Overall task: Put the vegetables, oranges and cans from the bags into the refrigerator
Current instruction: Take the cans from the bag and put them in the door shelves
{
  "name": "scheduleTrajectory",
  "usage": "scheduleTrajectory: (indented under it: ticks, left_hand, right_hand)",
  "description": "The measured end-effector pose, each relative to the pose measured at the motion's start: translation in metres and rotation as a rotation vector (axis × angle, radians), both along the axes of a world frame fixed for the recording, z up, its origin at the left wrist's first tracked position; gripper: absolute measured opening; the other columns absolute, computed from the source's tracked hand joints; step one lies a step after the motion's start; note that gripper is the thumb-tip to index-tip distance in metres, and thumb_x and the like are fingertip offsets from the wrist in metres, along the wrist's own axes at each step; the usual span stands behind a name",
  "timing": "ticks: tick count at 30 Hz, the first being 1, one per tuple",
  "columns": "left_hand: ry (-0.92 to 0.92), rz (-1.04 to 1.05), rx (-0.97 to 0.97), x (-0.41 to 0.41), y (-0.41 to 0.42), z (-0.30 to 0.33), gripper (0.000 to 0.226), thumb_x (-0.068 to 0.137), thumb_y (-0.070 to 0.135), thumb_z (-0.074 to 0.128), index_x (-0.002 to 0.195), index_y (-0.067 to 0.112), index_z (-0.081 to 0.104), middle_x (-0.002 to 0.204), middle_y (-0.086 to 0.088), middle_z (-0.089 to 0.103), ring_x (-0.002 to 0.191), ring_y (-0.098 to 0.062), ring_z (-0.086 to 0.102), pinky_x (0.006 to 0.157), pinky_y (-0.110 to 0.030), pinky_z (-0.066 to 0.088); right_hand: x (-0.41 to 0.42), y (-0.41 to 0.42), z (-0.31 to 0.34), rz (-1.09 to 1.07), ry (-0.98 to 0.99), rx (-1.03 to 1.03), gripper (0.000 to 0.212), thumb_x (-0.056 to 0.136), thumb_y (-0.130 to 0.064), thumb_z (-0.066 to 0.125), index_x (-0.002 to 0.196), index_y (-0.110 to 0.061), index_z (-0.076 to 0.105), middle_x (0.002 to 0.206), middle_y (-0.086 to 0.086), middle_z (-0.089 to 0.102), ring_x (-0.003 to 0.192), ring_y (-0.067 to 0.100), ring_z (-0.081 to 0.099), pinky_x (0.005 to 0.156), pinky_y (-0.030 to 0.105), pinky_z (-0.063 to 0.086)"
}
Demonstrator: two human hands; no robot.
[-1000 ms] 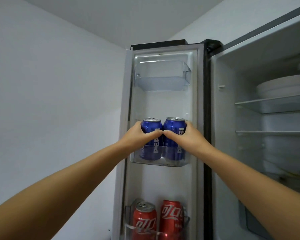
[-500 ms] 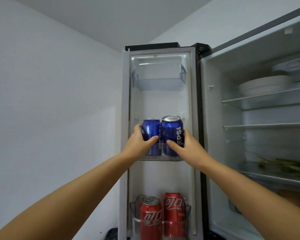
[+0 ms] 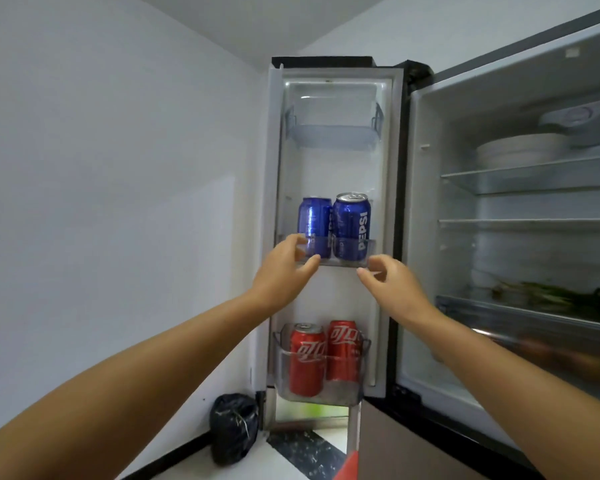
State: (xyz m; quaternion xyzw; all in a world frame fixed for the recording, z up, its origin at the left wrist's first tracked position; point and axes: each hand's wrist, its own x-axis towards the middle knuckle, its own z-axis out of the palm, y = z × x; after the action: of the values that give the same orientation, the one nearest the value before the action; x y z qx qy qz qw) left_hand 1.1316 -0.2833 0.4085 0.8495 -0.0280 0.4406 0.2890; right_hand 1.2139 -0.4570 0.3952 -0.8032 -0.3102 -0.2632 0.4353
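Observation:
Two blue Pepsi cans, a left one [image 3: 313,223] and a right one [image 3: 352,225], stand upright side by side in the middle door bin [image 3: 370,247] of the open refrigerator door. My left hand [image 3: 284,268] hovers just below and in front of the left can, fingers loosely curved, holding nothing. My right hand [image 3: 390,277] is lower right of the right can, also holding nothing. Two red cola cans [image 3: 307,358] [image 3: 343,349] stand in the lower door bin [image 3: 284,386].
The top door bin [image 3: 333,135] holds nothing. The open fridge compartment on the right has glass shelves [image 3: 520,181] with white plates [image 3: 520,152] and green vegetables [image 3: 555,294] lower down. A black bag [image 3: 234,427] sits on the floor by the wall.
Both hands have let go of the two blue cans and drawn back and down from the middle bin. The cans stay standing in the bin. The view has tilted down.

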Motion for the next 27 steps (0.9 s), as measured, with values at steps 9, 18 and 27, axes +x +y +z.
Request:
scheduleTrajectory:
  ticks: [9,18,27]
  left_hand:
    - [0.128,0.115,-0.123,-0.08,-0.031,-0.087,0.024,0.092,0.025,0.057,0.111,0.01,0.06,0.1,-0.006,0.065,0.083,-0.013,0.058,0.076,-0.023,0.047]
    - [0.198,0.472,-0.301,-0.273,0.043,-0.156,0.021,0.095,0.025,0.052,0.11,0.012,0.059,0.099,0.001,0.062,0.087,-0.012,0.058,0.076,-0.02,0.045]
    - [0.178,0.765,-0.353,-0.508,0.131,-0.17,0.013,0.095,0.023,0.051,0.1,0.014,0.058,0.09,0.0,0.062,0.081,-0.015,0.059,0.066,-0.016,0.043]
  right_hand:
    - [-0.064,-0.009,-0.048,0.089,-0.124,-0.299,0.017,0.091,-0.03,0.056,0.1,-0.018,0.065,0.098,-0.002,0.062,0.084,0.015,0.06,0.08,0.035,0.051]
    - [-0.205,0.099,-0.124,0.451,-0.03,-0.434,0.03,0.094,-0.036,0.049,0.118,-0.021,0.058,0.112,-0.004,0.061,0.09,0.014,0.06,0.081,0.033,0.05]
    - [-0.425,0.239,-0.131,0.822,-0.175,-0.457,0.03,0.095,-0.036,0.048,0.122,-0.023,0.054,0.114,-0.005,0.062,0.093,0.014,0.061,0.081,0.031,0.05]
